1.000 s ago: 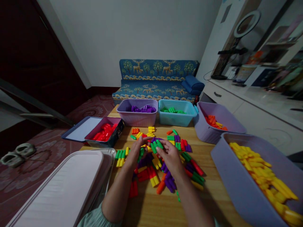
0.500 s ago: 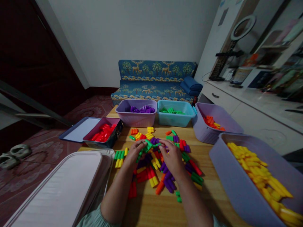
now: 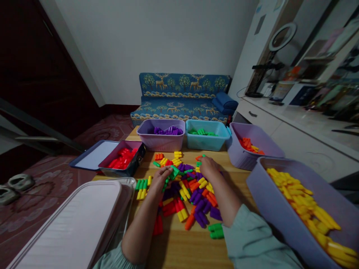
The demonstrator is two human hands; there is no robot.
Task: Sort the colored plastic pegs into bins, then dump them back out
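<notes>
Over the brown wooden table [image 3: 185, 252], ridged green plastic pieces [image 3: 175, 172] gripped by the left hand [image 3: 159, 179] could be spilled through overcrowding; the right hand [image 3: 209, 168]'s hold cannot be told.

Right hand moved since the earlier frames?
Yes: judged against the turquoise bin, the right hand has moved forward and slightly right, closer to that bin's front wall.

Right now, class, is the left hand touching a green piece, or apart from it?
Touching: the head view shows the left hand with its fingertips on the green piece.
</notes>
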